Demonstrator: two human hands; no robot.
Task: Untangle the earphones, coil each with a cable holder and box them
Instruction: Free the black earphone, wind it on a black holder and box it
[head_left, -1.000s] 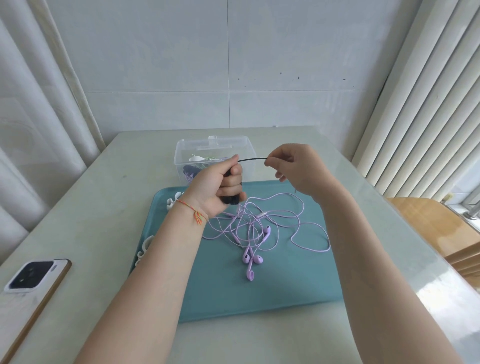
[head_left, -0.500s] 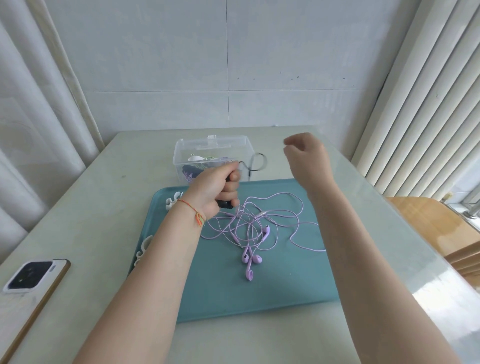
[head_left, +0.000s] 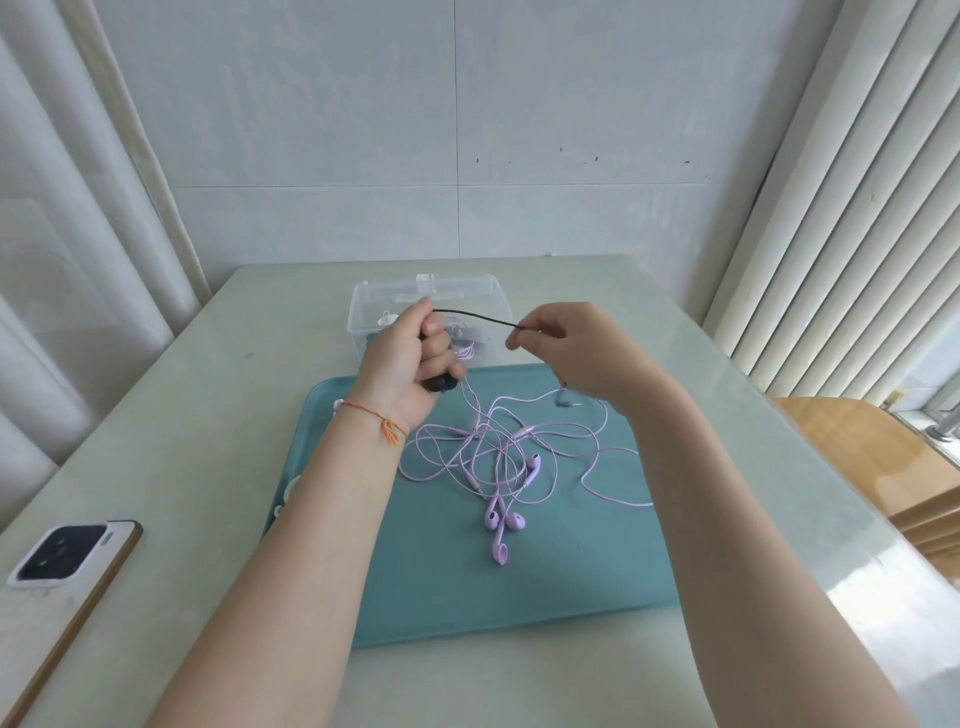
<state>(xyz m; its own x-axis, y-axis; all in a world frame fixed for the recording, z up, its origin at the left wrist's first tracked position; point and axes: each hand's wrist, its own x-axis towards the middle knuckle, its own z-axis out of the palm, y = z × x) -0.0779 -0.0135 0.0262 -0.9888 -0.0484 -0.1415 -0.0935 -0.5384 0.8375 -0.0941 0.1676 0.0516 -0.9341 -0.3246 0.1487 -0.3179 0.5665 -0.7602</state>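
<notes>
My left hand (head_left: 415, 358) grips a dark bundle of black earphone cable (head_left: 440, 383) above the far left of the teal tray (head_left: 426, 592). A black cable strand (head_left: 475, 316) runs from its thumb to my right hand (head_left: 566, 348), which pinches the strand's end. Tangled purple earphones (head_left: 498, 467) lie spread on the tray, their buds near the middle. Behind my hands stands a clear plastic box (head_left: 483, 291) with coiled earphones inside. White cable holders (head_left: 291, 488) sit along the tray's left rim, partly hidden by my left arm.
A phone (head_left: 62, 556) lies face down at the table's left front edge. A wooden chair (head_left: 872, 457) stands to the right of the table. Curtains hang on both sides and a tiled wall closes the back.
My right hand dropped from a raised position back to the black strand and now pinches its end, pulling it straight from my left hand. The left hand keeps its grip.
</notes>
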